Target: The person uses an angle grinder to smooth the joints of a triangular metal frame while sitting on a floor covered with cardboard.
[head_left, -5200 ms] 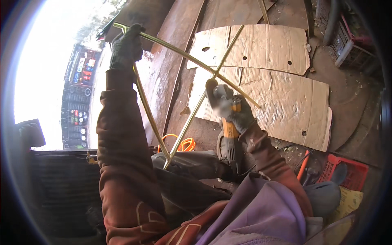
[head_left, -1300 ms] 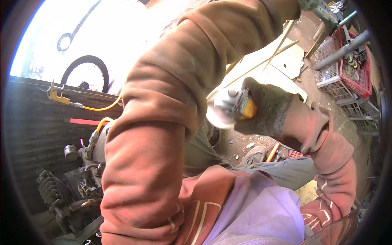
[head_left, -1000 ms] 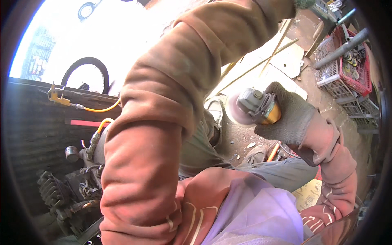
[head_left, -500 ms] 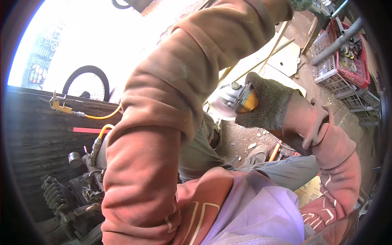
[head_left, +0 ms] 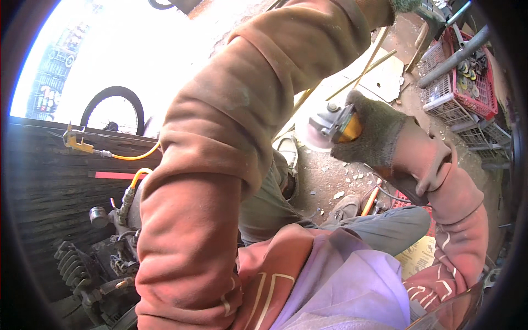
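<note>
Right hand: gloved in dark knit, fingers wrapped round the yellow body of an angle grinder. The grinder is held off the ground, its grey head and pale, blurred disc directed toward the left sleeve. Left hand: located beyond the grinder and to its right, cut off by the upper edge; only a scrap of greenish glove shows, so its grip cannot be determined from this view.

Beyond the grinder, slender metal bars cross above a cardboard sheet. To the grinder's right, well apart, a red crate contains a number of discs, with a grey pipe lying aslant just beside them. Nearer the body than the grinder, a shoe rests on ground strewn with pale fragments. Far left of the grinder: a spoked wheel and, nearer, a yellow hose.
</note>
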### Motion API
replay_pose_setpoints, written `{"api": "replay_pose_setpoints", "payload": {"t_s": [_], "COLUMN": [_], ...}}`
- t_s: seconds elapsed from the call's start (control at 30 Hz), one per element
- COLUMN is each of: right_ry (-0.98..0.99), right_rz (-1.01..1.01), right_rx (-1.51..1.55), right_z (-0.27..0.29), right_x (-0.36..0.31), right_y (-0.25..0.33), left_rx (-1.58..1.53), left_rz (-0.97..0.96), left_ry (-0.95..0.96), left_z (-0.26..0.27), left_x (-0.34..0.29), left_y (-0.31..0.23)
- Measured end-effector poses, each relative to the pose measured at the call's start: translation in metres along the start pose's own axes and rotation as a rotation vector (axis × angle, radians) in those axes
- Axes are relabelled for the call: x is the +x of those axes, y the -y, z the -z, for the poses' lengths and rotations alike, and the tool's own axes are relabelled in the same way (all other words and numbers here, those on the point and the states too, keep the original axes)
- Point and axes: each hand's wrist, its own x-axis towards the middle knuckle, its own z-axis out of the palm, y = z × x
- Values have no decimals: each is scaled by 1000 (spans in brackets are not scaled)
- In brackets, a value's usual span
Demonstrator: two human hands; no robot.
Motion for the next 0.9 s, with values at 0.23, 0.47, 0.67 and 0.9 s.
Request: {"api": "replay_pose_setpoints", "payload": {"t_s": [0.23, 0.47, 0.67, 0.9], "right_ry": [50, 45, -60, -110], "right_rz": [16, -144, -13, 140], "right_rx": [207, 103, 254, 90], "right_z": [-10, -2, -8, -20], "right_x": [-1, -37, -39, -17], "right_y": [-2, -7, -5, 5], "left_rx": [-45, -82, -181, -191], "left_rz": [1, 44, 123, 164], "left_ry": [-37, -18, 34, 64], "left_z": [0, 3, 10, 13], "left_x": [15, 6, -6, -17], "left_y": [-11, 1, 12, 17]}}
